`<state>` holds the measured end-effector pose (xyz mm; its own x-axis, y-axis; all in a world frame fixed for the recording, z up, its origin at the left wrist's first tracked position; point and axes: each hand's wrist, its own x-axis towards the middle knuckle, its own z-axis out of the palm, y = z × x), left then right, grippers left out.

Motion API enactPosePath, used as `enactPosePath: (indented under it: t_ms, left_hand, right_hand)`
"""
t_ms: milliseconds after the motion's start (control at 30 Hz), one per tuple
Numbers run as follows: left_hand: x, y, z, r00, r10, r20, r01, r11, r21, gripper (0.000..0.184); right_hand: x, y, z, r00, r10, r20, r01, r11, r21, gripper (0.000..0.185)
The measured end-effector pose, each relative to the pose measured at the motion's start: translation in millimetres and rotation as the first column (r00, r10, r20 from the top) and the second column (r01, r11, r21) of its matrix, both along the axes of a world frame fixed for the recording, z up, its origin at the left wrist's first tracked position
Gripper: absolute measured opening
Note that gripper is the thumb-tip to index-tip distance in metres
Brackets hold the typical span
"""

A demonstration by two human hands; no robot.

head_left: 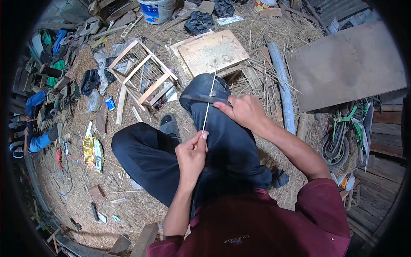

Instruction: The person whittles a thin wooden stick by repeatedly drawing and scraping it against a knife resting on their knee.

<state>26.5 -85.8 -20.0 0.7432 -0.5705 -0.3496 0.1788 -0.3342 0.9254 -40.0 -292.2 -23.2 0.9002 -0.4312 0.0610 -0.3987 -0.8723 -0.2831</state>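
Head view: one end of the thin stick point(206, 115) is pinched by the left hand point(191, 155), the rest held over the raised knee point(203, 82). By the right hand point(247, 112) a blurred blade point(198, 100) seems gripped — under too much pressure, stick or knee could be cut.

Small pale lettering point(236, 240) marks the maroon short-sleeved shirt point(274, 225), worn with dark blue trousers point(229, 147) and a grey sandal point(169, 125).

Seen from here, a right hand point(247, 112) hides its own curled fingertips beside the knee point(201, 85), where a dark strip point(201, 99) blurs past naming. At right, a board point(346, 64) covers part of a motorbike point(365, 124); at left, darkness crops another person point(39, 142).
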Motion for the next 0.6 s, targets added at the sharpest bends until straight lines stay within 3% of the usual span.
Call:
enactPosePath:
  t_ms: [333,500,533,600]
  left_hand:
    - [-41,62,12,0.995,0.089,-0.034,-0.088,0.995,0.05,0.018]
    - [-57,90,27,0.99,-0.003,-0.139,0.019,0.994,0.108,0.017]
    - [-62,96,27,0.974,0.062,-0.219,-0.04,0.994,0.104,0.018]
    - [-55,95,28,0.983,0.057,-0.172,-0.051,0.998,0.042,0.018]
  right_hand:
    - [-8,2,-1,0.999,-0.024,-0.044,0.022,0.999,-0.046,0.069]
    - [-3,-10,0,0.987,-0.146,-0.066,0.15,0.988,0.05,0.07]
    - [-2,-14,0,0.984,-0.168,-0.055,0.171,0.984,0.056,0.071]
    - [-2,-11,0,0.983,-0.179,-0.044,0.184,0.965,0.187,0.066]
